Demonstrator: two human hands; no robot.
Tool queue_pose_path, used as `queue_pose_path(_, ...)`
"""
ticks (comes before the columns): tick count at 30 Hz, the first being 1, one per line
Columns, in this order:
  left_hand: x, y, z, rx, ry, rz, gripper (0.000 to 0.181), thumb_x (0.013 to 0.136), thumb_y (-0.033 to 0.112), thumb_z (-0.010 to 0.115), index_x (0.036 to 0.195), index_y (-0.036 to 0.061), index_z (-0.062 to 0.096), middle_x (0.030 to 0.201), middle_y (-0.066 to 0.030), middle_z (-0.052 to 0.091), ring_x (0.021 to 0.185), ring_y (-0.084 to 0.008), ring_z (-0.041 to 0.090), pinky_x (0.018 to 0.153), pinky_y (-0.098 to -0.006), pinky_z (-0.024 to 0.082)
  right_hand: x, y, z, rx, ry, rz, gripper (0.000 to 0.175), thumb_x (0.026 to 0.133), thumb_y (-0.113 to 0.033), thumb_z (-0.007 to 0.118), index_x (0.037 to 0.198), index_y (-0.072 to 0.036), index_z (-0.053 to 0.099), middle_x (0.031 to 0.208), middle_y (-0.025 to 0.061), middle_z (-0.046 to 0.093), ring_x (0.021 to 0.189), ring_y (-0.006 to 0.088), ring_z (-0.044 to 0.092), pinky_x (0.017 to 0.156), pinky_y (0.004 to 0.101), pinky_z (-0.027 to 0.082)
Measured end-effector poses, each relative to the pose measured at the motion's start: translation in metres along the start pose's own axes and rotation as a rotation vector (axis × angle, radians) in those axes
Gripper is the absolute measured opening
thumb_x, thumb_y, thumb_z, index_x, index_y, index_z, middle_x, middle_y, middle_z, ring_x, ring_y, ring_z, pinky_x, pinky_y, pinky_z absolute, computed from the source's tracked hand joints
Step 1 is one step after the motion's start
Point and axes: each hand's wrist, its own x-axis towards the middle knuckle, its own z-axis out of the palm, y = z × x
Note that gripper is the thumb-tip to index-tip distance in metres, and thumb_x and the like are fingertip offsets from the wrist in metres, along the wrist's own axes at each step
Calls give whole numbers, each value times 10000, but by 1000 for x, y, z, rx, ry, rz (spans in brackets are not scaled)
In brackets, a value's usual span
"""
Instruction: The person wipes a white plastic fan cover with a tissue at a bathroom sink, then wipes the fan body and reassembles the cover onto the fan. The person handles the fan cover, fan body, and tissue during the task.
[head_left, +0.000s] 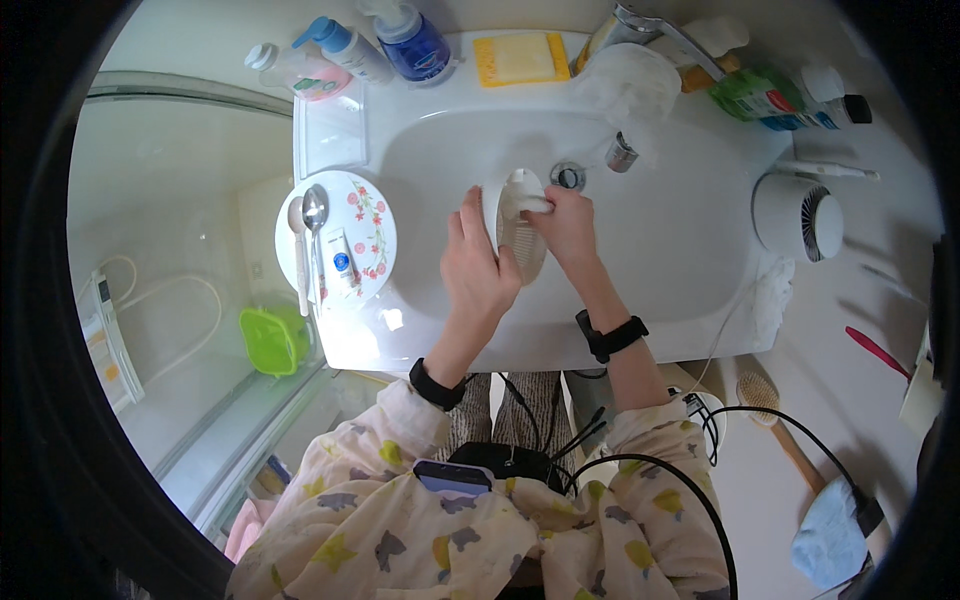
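My left hand (480, 262) holds a white oval piece (529, 251) with a ridged inner face, tilted on its side over the white washbasin (675, 292). The fingers lie along its left side and the thumb is at its face. My right hand (568, 227) pinches a small white item (531, 203) against the upper part of the ridged face; its kind is hard to tell. Just beyond the hands are the metal drain (568, 177) and a chrome spout end (622, 153).
A floral plate (382, 255) with spoons and a tube stands at left. Pump bottles (420, 52), a yellow sponge (484, 61) and a faucet (637, 22) line the back. A green bottle (750, 94) and white fan-like device (784, 217) are at right. A black cable (697, 495) crosses my right side.
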Motion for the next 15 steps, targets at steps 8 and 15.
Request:
queue_pose_path(8, 12, -3, -1, -42, -11, 33, 604, 641, 41, 464, 1233, -47, 382, 980, -237, 508, 811, -406, 541, 701, -435, 465, -4, -3, 10, 5, 241, -10, 172, 675, -122, 690, 723, 14, 598, 622, 162, 598, 538, 268, 610, 512, 319, 462)
queue_pose_path(15, -2, -7, 3, -64, 16, -5, 598, 640, 29, 451, 1228, -55, 380, 1047, -269, 494, 916, -424, 524, 795, -432, 449, 4, -7, -2, -96, -87, 62, 171, 662, -119, 681, 764, -8, 598, 690, 162, 616, 652, 327, 618, 601, 382, 491)
